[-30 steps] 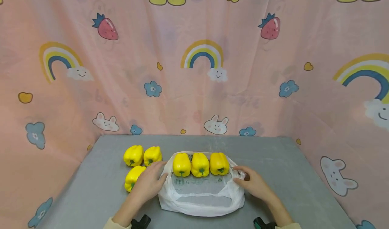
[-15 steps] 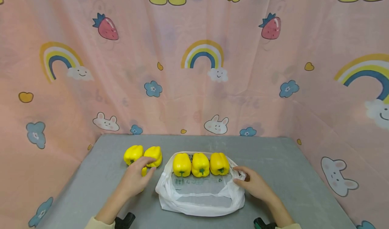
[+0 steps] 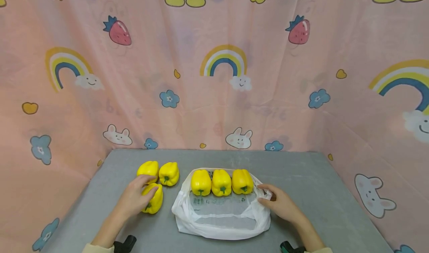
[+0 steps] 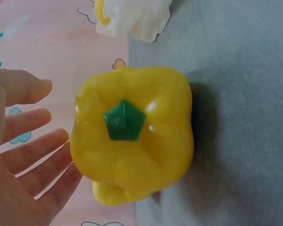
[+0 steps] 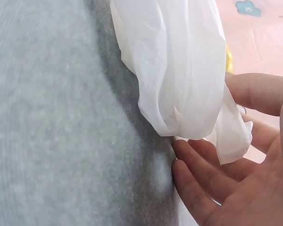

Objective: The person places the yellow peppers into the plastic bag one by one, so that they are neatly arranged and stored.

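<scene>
My left hand hovers at the left side of a yellow bell pepper, its thumb and fingers spread over the top. In the left wrist view a gap shows between the fingertips and this pepper, whose green stem faces the camera. Two more yellow peppers, a left one and a right one, lie just behind it. My right hand grips the right edge of a white plastic bag, its folds between thumb and fingers. Three yellow peppers lie in a row at the back of the bag's open mouth.
A grey tabletop carries everything. Behind it hangs a pink curtain printed with rainbows, strawberries and rabbits. Black wrist mounts, one by the left sleeve and one by the right, sit low near the table.
My left hand has let go of the bag's left edge and moved left to the front pepper of the loose group. The right hand has stayed at the bag.
</scene>
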A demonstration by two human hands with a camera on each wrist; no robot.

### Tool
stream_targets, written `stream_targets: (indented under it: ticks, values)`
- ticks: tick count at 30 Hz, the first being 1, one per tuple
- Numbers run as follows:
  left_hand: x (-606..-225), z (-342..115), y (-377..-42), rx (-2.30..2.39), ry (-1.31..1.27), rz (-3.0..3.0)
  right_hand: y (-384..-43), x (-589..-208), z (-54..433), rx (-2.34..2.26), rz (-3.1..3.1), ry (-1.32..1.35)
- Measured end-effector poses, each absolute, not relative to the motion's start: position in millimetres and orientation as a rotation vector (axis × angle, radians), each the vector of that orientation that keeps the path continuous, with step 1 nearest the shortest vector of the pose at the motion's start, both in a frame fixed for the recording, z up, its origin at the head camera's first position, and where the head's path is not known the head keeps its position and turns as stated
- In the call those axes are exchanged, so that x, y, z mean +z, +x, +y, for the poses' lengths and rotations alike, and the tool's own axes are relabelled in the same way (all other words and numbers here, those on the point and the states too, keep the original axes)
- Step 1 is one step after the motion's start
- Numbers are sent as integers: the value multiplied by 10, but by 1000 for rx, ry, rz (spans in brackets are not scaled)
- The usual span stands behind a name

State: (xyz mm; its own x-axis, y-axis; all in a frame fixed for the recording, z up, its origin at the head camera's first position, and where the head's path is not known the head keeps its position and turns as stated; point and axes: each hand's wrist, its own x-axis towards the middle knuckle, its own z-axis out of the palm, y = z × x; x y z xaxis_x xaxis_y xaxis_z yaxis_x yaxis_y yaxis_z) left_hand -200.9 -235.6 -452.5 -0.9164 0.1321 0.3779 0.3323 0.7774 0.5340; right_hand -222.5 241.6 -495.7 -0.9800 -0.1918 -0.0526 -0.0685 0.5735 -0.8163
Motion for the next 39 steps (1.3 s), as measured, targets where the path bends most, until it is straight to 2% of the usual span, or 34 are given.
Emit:
stream_targets:
  ticks: [20, 33, 39]
  values:
    - [-4697, -2572, -1936, -1108, -102, -2959, -2238, -4989, 2431, -1380, 2674, -250]
    - [-4702, -2590, -1941, -1234, -29, -3004, -2235, -4974, 2419, -1381, 2665, -214]
    - [-4648, -2567, -1955, -1236, -92, -2959, -2234, -4978, 2420, -1376, 2662, -210]
